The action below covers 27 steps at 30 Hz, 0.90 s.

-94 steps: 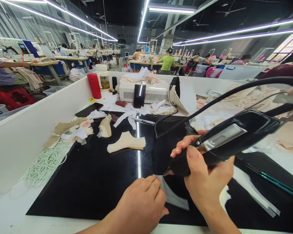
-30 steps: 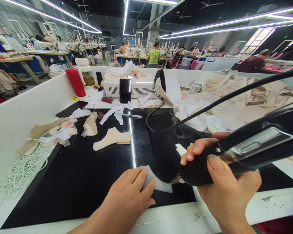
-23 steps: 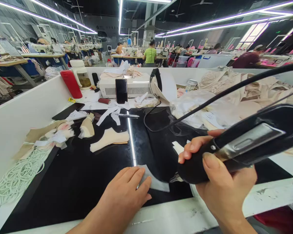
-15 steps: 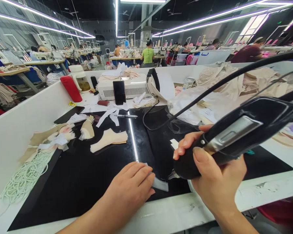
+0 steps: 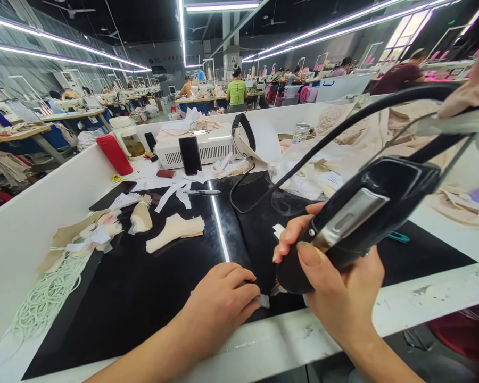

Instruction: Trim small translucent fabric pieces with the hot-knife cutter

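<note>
My right hand (image 5: 339, 287) is wrapped round a black corded hand-held tool (image 5: 351, 213) with a metal plate on its side. Its narrow metal tip points down close to the black mat (image 5: 135, 308). On the mat, my left hand (image 5: 223, 303) presses a translucent strip (image 5: 264, 301) under bent fingers, with one end showing beyond them, near the tool's tip. Most of the strip is hidden. Behind the left hand lie cream fabric pieces (image 5: 175, 230), a pen (image 5: 203, 192) and white paper strips (image 5: 171, 194).
A phone (image 5: 190, 155) leans against a white vented machine (image 5: 219, 146). The tool's black cable (image 5: 299, 175) loops across the mat. Pale green cord (image 5: 48, 292) and bundled fabric (image 5: 104, 231) lie left. At right, a blurred hand-like shape (image 5: 473, 88) is beside the cable. A teal clip (image 5: 399, 236) lies right.
My left hand has shifted slightly right and covers more of the strip. The tool has moved a little left with my right hand. A blurred hand-like shape has appeared at the upper right.
</note>
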{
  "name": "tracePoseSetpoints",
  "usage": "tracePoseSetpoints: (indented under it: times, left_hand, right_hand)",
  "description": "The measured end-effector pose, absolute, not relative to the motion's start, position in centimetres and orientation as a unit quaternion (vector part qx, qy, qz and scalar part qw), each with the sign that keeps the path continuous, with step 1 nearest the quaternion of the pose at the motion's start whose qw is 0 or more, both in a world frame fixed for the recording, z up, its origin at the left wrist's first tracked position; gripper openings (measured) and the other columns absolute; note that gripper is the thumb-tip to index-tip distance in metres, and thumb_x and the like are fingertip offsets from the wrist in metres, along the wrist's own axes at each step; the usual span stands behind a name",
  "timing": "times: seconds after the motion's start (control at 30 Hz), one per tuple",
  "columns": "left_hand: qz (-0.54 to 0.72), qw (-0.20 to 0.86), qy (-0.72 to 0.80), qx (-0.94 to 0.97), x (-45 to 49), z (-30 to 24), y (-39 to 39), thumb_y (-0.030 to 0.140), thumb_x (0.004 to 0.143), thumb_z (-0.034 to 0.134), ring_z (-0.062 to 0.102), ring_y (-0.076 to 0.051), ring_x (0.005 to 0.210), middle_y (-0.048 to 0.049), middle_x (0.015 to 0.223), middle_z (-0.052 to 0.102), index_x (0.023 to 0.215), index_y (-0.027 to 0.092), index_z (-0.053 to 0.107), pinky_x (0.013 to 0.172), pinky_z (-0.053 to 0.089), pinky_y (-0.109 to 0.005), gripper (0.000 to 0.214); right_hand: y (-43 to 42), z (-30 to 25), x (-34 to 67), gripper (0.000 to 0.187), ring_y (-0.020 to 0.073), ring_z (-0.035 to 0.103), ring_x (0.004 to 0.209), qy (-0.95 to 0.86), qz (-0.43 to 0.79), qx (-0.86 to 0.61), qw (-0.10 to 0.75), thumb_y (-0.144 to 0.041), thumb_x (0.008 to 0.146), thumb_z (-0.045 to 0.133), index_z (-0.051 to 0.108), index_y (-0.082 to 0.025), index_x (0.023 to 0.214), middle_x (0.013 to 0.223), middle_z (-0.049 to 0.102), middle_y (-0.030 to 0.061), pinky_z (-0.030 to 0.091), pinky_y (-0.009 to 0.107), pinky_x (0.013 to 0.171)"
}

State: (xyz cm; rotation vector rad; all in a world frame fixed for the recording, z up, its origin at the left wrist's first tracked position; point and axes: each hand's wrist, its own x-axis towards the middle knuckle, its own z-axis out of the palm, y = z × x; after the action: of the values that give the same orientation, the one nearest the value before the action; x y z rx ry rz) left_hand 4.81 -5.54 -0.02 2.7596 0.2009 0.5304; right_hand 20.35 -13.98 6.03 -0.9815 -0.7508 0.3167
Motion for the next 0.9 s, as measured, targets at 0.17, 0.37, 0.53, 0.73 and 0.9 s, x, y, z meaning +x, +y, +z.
tracePoseSetpoints:
  times: [0.17,0.37,0.53,0.73,0.9]
  left_hand:
    - [0.201,0.151,0.069,0.966,4.8,-0.3,-5.57,0.026,0.101,0.065,0.066,-0.022,0.107,-0.0035,0.114,0.072,0.109,0.019,0.07,0.098,0.057,-0.041,0.012]
    - [0.206,0.141,0.063,0.966,4.92,-0.44,-5.76,0.026,0.101,0.065,0.067,-0.023,0.107,-0.0033,0.112,0.072,0.11,0.019,0.07,0.098,0.057,-0.041,0.012]
    - [0.207,0.138,0.061,0.967,4.93,-0.52,-5.75,0.028,0.101,0.065,0.066,-0.023,0.11,-0.0032,0.115,0.072,0.112,0.019,0.069,0.101,0.056,-0.042,0.014]
    - [0.207,0.119,0.046,0.97,4.44,-0.64,-5.84,0.031,0.105,0.059,0.066,-0.024,0.116,-0.005,0.124,0.072,0.121,0.022,0.068,0.106,0.054,-0.047,0.021]
    - [0.196,0.104,0.047,0.974,4.02,-0.77,-5.92,0.032,0.108,0.052,0.067,-0.024,0.12,-0.005,0.128,0.072,0.121,0.025,0.069,0.111,0.051,-0.05,0.023]
  right_hand:
    - [-14.08,6.03,20.07,0.045,0.0174,0.063,0.062,-0.35,0.149,-0.463,0.801,-0.047,0.079,0.087,0.061,-0.028,0.111,0.081,0.067,-0.0025,0.058,0.033,0.052]
    - [-14.22,5.89,19.95,0.041,0.0166,0.062,0.061,-0.356,0.156,-0.459,0.799,-0.046,0.081,0.086,0.061,-0.029,0.109,0.082,0.067,-0.0026,0.058,0.032,0.052]
    - [-14.35,5.72,19.85,0.04,0.0166,0.063,0.06,-0.363,0.154,-0.464,0.793,-0.046,0.082,0.085,0.061,-0.029,0.108,0.082,0.067,-0.0026,0.058,0.032,0.052]
    - [-14.18,5.69,19.88,0.041,0.0183,0.064,0.061,-0.349,0.131,-0.481,0.794,-0.047,0.08,0.085,0.061,-0.028,0.107,0.081,0.067,-0.0017,0.059,0.034,0.053]
    - [-14.8,5.74,19.97,0.039,0.0161,0.063,0.063,-0.367,0.164,-0.447,0.799,-0.038,0.085,0.084,0.06,-0.027,0.114,0.084,0.067,-0.0014,0.058,0.032,0.055]
